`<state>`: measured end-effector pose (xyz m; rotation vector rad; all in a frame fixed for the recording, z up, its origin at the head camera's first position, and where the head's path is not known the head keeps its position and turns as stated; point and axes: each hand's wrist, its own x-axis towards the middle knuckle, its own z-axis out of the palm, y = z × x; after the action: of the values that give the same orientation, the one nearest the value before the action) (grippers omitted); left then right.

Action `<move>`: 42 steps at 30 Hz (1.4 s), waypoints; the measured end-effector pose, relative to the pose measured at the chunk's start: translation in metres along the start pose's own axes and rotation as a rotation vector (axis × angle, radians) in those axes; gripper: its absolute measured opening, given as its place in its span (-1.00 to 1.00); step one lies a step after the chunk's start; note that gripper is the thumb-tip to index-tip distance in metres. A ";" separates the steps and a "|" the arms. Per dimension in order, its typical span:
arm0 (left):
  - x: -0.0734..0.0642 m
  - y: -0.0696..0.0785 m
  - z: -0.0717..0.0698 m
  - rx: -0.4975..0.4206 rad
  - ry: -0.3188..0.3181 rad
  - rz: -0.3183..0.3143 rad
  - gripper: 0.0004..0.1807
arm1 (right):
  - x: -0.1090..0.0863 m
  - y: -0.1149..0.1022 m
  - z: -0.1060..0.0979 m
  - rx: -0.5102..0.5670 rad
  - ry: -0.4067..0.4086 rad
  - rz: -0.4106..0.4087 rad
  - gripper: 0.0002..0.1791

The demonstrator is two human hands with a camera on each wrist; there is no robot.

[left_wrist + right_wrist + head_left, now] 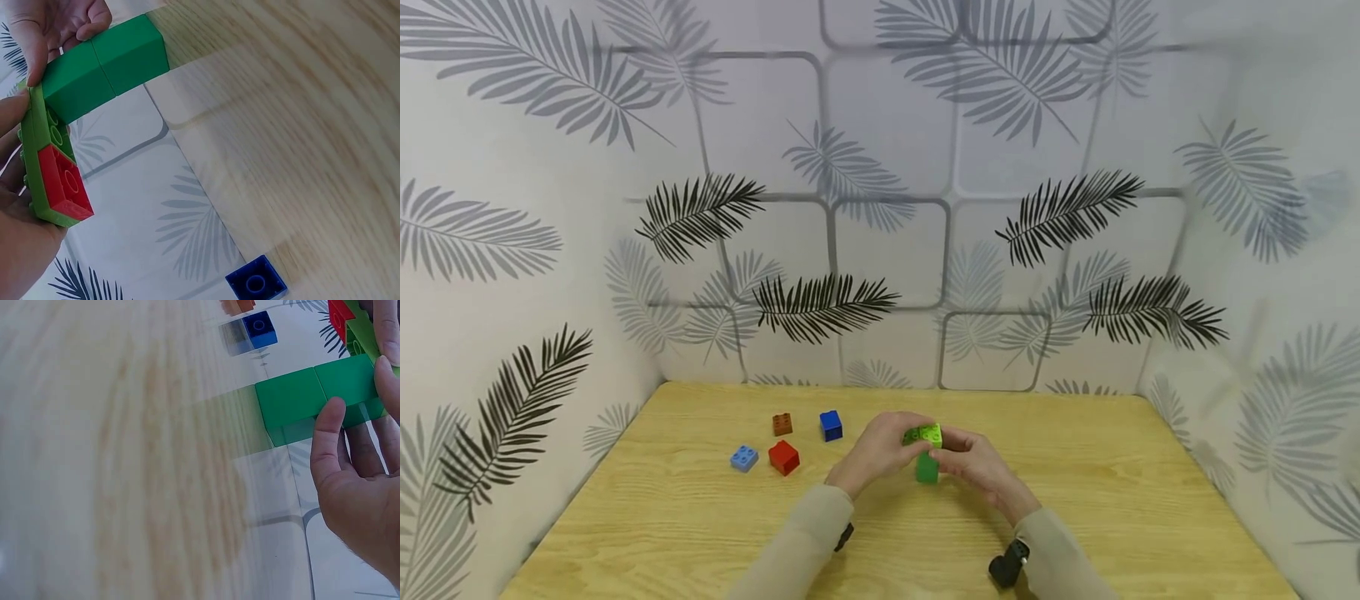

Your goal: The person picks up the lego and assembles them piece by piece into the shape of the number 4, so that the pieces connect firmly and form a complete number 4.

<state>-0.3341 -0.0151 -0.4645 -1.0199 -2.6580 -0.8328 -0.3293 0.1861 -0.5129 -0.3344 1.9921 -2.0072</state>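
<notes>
Two dark green bricks [103, 65] stand stacked upright on the table, also seen in the head view below the hands [927, 469]. Across their top lies a long lime green brick [931, 434], sticking out to the left. Under its overhanging end hangs a red brick [59, 187]. My left hand [880, 450] grips the lime brick's left end, thumb in front and fingers behind. With thumb and fingers, my right hand [981, 468] holds the upper part of the stack, fingertips at the lime brick. The red brick is hidden in the head view.
To the left lie a loose brown brick [782, 424], a blue brick [831, 426], a red brick [784, 457] and a light blue brick [744, 458]. A leaf-patterned wall [895, 350] borders the wooden table [1112, 483] at the back.
</notes>
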 end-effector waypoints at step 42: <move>-0.010 -0.015 0.004 -0.151 0.065 -0.066 -0.48 | -0.005 -0.019 0.028 -0.094 0.241 -0.077 -0.61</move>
<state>-0.3365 -0.0278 -0.4782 -0.9240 -2.6198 -1.0755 -0.3155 0.1618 -0.4936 -0.1997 2.2554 -2.0902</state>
